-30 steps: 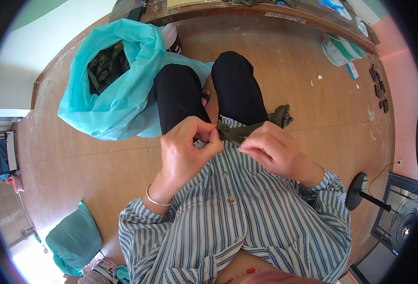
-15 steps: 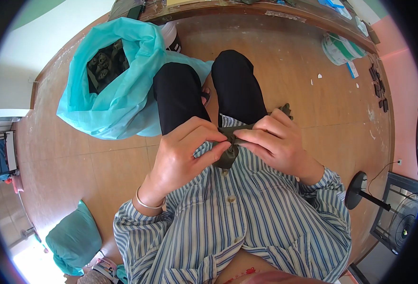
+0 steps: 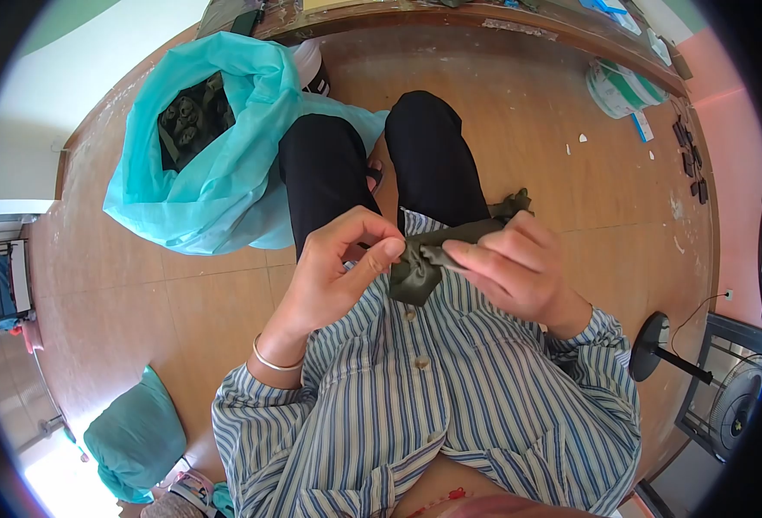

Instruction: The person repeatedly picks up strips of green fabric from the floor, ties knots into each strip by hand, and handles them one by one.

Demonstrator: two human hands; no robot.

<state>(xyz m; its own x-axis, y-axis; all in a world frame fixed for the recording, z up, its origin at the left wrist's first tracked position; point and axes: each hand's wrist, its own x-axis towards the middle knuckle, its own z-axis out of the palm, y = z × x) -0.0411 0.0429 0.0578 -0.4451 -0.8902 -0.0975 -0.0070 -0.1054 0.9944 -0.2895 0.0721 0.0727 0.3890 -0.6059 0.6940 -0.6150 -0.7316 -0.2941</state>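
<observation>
"What are the fingers doing?"

"The right hand [image 3: 515, 263] is pinching a fold of the cloth [image 3: 415, 278] between thumb and fingers. The left hand [image 3: 333, 268] is holding thumb and forefinger together at the cloth's left edge; I can't tell whether they're gripping any of it."

"Where is the cloth lying?"

"It's hanging between the hands, over the lap, a gathered flap dropping near, against the striped shirt [image 3: 424, 397]. Its other end is trailing right, past the right hand, beside the black trousers [image 3: 437, 155]."

"How should one be working it?"

"I'd be holding the fold firmly with the right fingertips, smoothing the gathers with the left, and pulling gently. Tugging hard might be skewing the folds. I'd also be watching that loose end, since it could be dragging or twisting."

"And the room?"

"The brown floor [image 3: 502, 112] is showing scuffs and pale scraps at far right. A turquoise bag [image 3: 182, 220] is standing open at far left, holding dark fabric [image 3: 192, 121]. The worn table [image 3: 381, 26] is running along the far side. A bucket [image 3: 614, 91] is sitting at far right, a fan [image 3: 735, 410] is standing near right, and a green bundle [image 3: 135, 432] is resting near left."
</observation>
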